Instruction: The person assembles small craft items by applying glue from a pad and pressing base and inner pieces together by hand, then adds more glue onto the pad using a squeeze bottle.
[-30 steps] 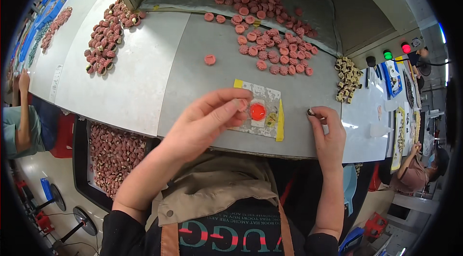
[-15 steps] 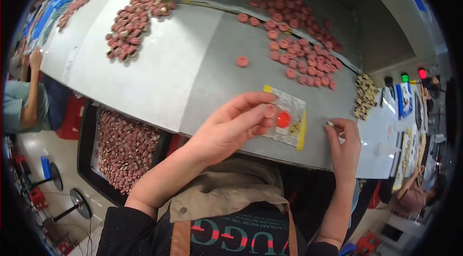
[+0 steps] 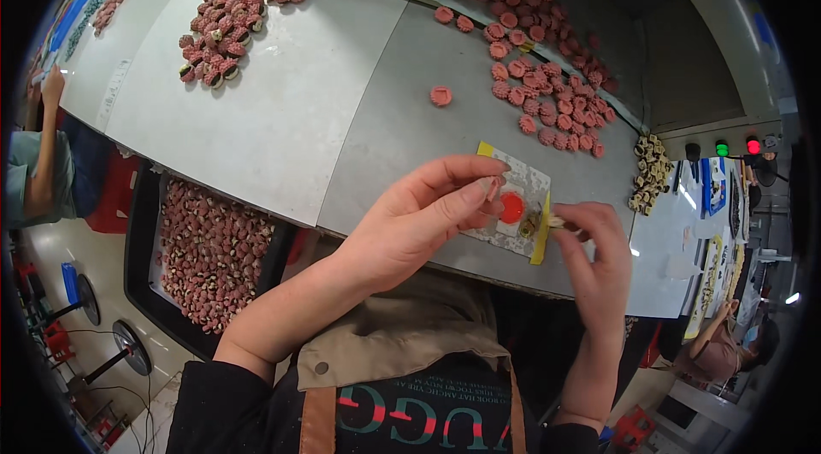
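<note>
My left hand [image 3: 432,206] pinches a small pink ridged round piece [image 3: 493,189] between thumb and fingertips, partly hidden by the fingers. Just beyond it a bright red disc [image 3: 511,208] lies on a patterned sheet [image 3: 532,178] with yellow strips along its sides. A small dark yellowish spot or piece [image 3: 528,225] shows beside the disc; I cannot make out its kind. Closed at the sheet's right strip, my right hand [image 3: 596,244] holds a small cream-coloured piece [image 3: 556,221] in its fingertips. The two hands are a short gap apart.
Loose pink pieces [image 3: 556,103] spread over the far right of the grey table, with one pink piece [image 3: 440,96] alone. Cream-and-dark pieces [image 3: 652,172] lie at right. Joined pieces [image 3: 224,22] heap at far left. A black bin [image 3: 141,240] stands below left. Other people sit at both sides.
My right hand has moved left with the cream piece, from the bare table to the sheet's edge. My left hand keeps its pinch on the pink piece. The view has shifted slightly.
</note>
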